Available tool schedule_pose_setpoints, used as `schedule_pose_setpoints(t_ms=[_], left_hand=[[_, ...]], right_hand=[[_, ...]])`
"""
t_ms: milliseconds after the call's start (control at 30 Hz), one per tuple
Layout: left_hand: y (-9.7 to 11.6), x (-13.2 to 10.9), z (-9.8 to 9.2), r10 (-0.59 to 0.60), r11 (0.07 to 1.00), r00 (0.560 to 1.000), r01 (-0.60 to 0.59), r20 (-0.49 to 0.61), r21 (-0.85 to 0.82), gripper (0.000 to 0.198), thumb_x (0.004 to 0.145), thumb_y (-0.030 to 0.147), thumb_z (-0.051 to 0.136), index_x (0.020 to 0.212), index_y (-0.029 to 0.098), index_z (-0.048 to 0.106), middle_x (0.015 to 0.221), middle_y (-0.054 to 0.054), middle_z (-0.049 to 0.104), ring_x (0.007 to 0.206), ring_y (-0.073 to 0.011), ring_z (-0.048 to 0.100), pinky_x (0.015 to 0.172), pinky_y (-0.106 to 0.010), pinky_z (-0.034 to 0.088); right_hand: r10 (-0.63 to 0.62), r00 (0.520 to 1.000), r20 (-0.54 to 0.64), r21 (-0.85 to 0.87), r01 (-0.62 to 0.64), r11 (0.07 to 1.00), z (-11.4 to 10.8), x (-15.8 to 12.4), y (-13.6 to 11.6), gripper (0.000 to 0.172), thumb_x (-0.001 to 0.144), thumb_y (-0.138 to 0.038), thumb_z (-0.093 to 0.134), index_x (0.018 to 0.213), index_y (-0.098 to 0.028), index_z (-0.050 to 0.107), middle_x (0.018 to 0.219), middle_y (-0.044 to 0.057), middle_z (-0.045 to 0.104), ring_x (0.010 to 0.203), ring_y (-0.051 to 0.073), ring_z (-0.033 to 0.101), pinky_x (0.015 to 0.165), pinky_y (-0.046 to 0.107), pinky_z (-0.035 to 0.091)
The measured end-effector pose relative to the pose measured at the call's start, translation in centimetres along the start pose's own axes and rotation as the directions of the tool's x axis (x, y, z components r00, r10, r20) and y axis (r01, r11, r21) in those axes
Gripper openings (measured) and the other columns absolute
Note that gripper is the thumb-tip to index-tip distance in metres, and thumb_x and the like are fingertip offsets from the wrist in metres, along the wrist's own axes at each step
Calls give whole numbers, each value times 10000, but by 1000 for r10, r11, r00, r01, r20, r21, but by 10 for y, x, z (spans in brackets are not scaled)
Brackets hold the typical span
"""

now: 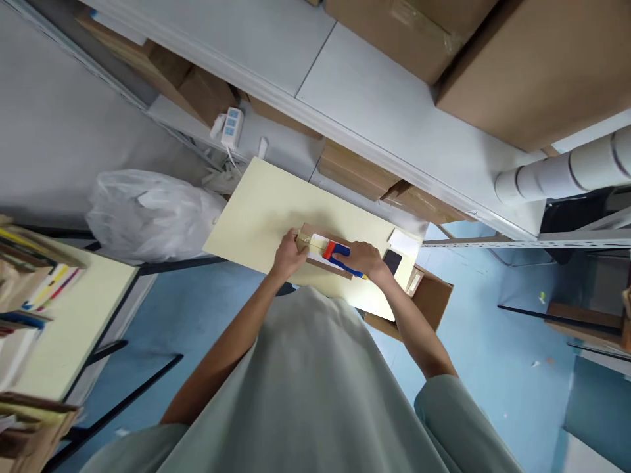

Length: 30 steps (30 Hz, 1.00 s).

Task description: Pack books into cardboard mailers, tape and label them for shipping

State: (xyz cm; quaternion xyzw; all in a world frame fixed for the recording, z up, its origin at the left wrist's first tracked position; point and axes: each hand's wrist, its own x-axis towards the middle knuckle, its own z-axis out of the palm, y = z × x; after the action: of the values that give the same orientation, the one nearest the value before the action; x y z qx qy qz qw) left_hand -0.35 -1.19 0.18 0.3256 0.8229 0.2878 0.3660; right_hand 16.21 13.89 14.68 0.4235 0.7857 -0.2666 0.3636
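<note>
On the pale yellow tabletop (246,217) lies a small, narrow cardboard box (319,232) with a white label on its top. My left hand (288,255) grips the box's left end, where shiny clear tape shows. My right hand (362,257) is closed around a red-and-blue hand tool (340,251); its kind is not clear. The tool's red end rests over the label. Just right of my right hand lie a dark phone (392,261) and a white sheet of paper (403,242).
An open cardboard carton (436,295) stands below the table's right end. Shelving (394,125) with boxes runs along the far side. A white power strip (231,128) and a translucent plastic bag (152,213) are at the left. Large white rolls (547,174) jut out at right.
</note>
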Motion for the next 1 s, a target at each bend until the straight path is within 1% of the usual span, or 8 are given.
schedule_pose_setpoints(t_ms=[100, 233, 500, 667, 767, 867, 933, 1000], left_hand=[[22, -5, 26, -56, 988, 990, 74, -128, 139, 793, 1020, 544, 579, 1591, 9, 447, 1478, -338, 577, 1378, -469, 596, 1144, -556, 498], [34, -15, 51, 4, 966, 967, 62, -256, 252, 953, 1055, 586, 497, 1700, -52, 206, 1639, -400, 411, 1510, -515, 438, 1247, -598, 352], [31, -18, 50, 14, 930, 970, 76, -242, 360, 1004, 1078, 625, 413, 1712, -102, 135, 1628, -417, 406, 1534, -508, 392, 1296, -599, 262], [25, -17, 51, 48, 903, 969, 61, -241, 425, 1003, 1086, 659, 362, 1717, -91, 147, 1613, -415, 415, 1539, -497, 397, 1285, -597, 312], [21, -16, 52, 75, 879, 966, 52, -246, 475, 997, 1097, 659, 335, 1725, -86, 123, 1610, -409, 423, 1511, -488, 436, 1286, -595, 318], [19, -15, 54, 110, 851, 959, 44, -260, 523, 986, 1103, 660, 325, 1728, -79, 133, 1571, -397, 479, 1449, -480, 498, 1253, -594, 372], [20, -14, 55, 115, 816, 957, 60, -265, 575, 989, 1111, 656, 304, 1711, -114, 148, 1529, -402, 512, 1405, -474, 537, 1221, -589, 418], [22, -15, 56, 108, 778, 959, 82, -261, 623, 995, 1118, 650, 284, 1690, -155, 159, 1494, -410, 532, 1371, -465, 565, 1194, -579, 454]], right_hand=[[-15, 1000, -15, 9, 15, 1000, 2, 5, 2, 606, 1042, -670, 595, 1312, -153, 760, 1296, 219, 789, 1220, 353, 755, 926, 353, 566], [-44, 998, -50, 16, 45, 999, 10, 8, 3, 606, 1032, -683, 607, 1325, -176, 765, 1303, 208, 791, 1223, 342, 757, 949, 339, 569], [-74, 996, -56, 58, 77, 995, 13, 0, 8, 548, 1067, -592, 590, 1328, -146, 774, 1324, 229, 778, 1252, 360, 750, 963, 362, 580], [-56, 998, -37, 112, 60, 992, 9, -25, 52, 525, 1023, -605, 679, 1250, -147, 802, 1267, 225, 800, 1196, 367, 770, 931, 365, 583], [-14, 1000, -18, 141, 16, 990, 4, -49, 93, 580, 984, -651, 737, 1111, -92, 828, 1089, 256, 825, 1073, 371, 806, 854, 355, 582], [8, 999, 52, 176, -17, 984, 0, -66, 127, 616, 975, -692, 727, 991, -85, 831, 852, 210, 821, 828, 314, 821, 745, 329, 575], [4, 994, 114, 196, -27, 980, 0, -68, 139, 623, 973, -698, 720, 982, -84, 826, 765, 172, 805, 699, 272, 797, 697, 313, 572], [9, 992, 124, 172, -31, 985, 4, -64, 140, 620, 982, -674, 719, 1052, -65, 818, 791, 177, 812, 711, 269, 804, 713, 307, 581]])
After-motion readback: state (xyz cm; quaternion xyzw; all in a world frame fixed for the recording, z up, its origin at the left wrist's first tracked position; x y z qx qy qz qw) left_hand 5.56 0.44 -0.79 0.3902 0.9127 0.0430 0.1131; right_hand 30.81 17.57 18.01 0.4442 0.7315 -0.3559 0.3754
